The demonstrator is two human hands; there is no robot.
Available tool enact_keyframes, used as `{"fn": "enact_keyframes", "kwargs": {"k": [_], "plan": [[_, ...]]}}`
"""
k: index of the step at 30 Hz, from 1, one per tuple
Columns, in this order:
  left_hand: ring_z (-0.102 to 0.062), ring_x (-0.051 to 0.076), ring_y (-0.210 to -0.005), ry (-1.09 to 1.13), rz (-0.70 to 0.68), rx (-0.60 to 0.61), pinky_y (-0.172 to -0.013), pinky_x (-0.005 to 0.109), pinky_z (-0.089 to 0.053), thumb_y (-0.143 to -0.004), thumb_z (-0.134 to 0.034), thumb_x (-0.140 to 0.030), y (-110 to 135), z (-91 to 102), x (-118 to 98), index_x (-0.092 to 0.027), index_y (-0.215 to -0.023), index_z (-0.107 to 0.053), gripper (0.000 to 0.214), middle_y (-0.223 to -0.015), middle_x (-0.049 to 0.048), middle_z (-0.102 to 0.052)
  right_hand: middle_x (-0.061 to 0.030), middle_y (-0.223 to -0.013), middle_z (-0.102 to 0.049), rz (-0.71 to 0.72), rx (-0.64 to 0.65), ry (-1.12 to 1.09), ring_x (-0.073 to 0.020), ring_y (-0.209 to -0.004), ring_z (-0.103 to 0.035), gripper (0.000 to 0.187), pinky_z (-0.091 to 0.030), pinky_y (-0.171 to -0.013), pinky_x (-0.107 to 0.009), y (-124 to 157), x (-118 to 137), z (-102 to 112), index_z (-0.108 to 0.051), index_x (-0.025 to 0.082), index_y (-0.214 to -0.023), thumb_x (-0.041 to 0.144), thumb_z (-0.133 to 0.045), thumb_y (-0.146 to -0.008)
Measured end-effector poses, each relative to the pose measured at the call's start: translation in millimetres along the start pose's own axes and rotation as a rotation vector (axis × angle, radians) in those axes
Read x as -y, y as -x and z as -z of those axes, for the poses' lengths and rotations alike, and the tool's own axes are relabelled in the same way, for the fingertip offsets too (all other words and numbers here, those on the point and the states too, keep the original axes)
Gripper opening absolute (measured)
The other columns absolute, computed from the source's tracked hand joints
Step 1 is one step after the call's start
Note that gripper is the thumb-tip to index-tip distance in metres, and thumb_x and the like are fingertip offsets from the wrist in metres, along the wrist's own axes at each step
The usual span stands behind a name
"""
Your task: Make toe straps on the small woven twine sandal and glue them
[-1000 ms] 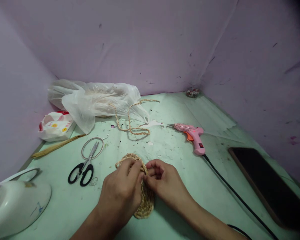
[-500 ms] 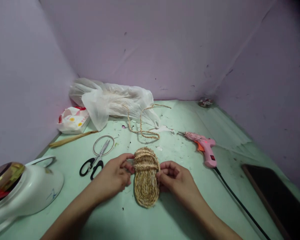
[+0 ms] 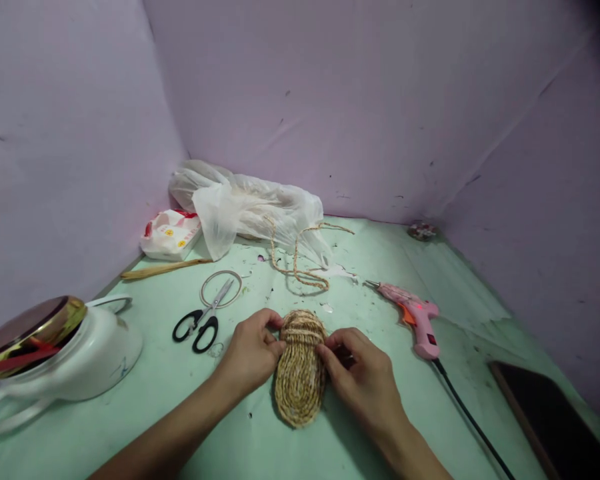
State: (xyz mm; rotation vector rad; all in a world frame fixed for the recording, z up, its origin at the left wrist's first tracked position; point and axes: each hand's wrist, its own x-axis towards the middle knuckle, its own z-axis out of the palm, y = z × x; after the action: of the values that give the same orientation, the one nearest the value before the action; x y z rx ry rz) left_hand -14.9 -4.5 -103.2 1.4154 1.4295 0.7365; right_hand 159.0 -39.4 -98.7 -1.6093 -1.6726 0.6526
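A small slipper of coiled, braided straw (image 3: 300,383) stands on the green table in front of me, its strap band across the upper part. My left hand (image 3: 255,347) pinches the left edge at the strap, thumb and fingers closed. On the opposite edge my right hand (image 3: 363,367) grips the side near the strap's end, thumb on top and fingers curled beneath. To the left lie black-handled scissors (image 3: 205,317), their blades over a pale ring (image 3: 203,288). A loose braided straw cord (image 3: 296,263) curves on the table beyond the slipper.
A pink glue gun (image 3: 415,317) lies at right, its black cable running toward me, beside a dark phone (image 3: 550,413). At left stands a white pot (image 3: 105,360). Behind are a white plastic bag (image 3: 265,200), a tissue pack (image 3: 173,237) and a dry straw strip (image 3: 165,269).
The camera view has turned left and tilted slightly. My left hand, whose fingers were looser beside the slipper, now pinches its edge. The right hand keeps its hold.
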Motion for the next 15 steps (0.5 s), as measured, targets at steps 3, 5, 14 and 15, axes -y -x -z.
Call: {"fn": "enact_keyframes", "kwargs": {"k": [3, 5, 14, 15], "plan": [[-0.050, 0.011, -0.047, -0.004, -0.007, -0.014, -0.046, 0.021, -0.038, -0.065, -0.055, -0.015, -1, -1.4, 1, -0.018, -0.082, -0.054, 0.017, -0.049, -0.0074, -0.048, -0.0023, -0.064, -0.056, -0.069, -0.042, 0.004, -0.0148, -0.056, -0.053, 0.013, -0.043, -0.053, -0.026, 0, -3, -4, -0.053, 0.018, -0.071, 0.027, -0.052, -0.080], [-0.049, 0.011, -0.047, -0.012, -0.014, -0.021, -0.047, 0.021, -0.038, -0.064, -0.055, -0.014, -2, -1.9, 0, -0.018, -0.083, -0.055, 0.019, -0.049, -0.0073, -0.048, -0.0017, -0.063, -0.056, -0.081, -0.066, -0.006, -0.0148, -0.055, -0.054, 0.014, -0.043, -0.052, -0.026, 1, -7, -7, -0.052, 0.018, -0.072, 0.030, -0.052, -0.080], [-0.044, 0.010, -0.048, -0.109, -0.044, -0.086, -0.047, 0.021, -0.033, -0.065, -0.054, -0.016, 2, -5.2, -7, -0.019, -0.075, -0.054, 0.010, -0.049, -0.0075, -0.044, -0.0016, -0.079, -0.058, 0.100, -0.193, 0.280, -0.0150, -0.057, -0.058, 0.013, -0.041, -0.047, -0.025, 1, -5, -11, -0.054, 0.020, -0.081, 0.032, -0.057, -0.076], [-0.044, 0.011, -0.049, -0.124, -0.050, -0.089, -0.048, 0.022, -0.034, -0.065, -0.054, -0.015, 3, -6.0, -7, -0.019, -0.074, -0.053, 0.009, -0.050, -0.0073, -0.044, -0.0017, -0.079, -0.058, 0.114, -0.227, 0.332, -0.0152, -0.057, -0.057, 0.014, -0.039, -0.045, -0.024, 1, -4, -10, -0.054, 0.020, -0.080, 0.032, -0.059, -0.074]]}}
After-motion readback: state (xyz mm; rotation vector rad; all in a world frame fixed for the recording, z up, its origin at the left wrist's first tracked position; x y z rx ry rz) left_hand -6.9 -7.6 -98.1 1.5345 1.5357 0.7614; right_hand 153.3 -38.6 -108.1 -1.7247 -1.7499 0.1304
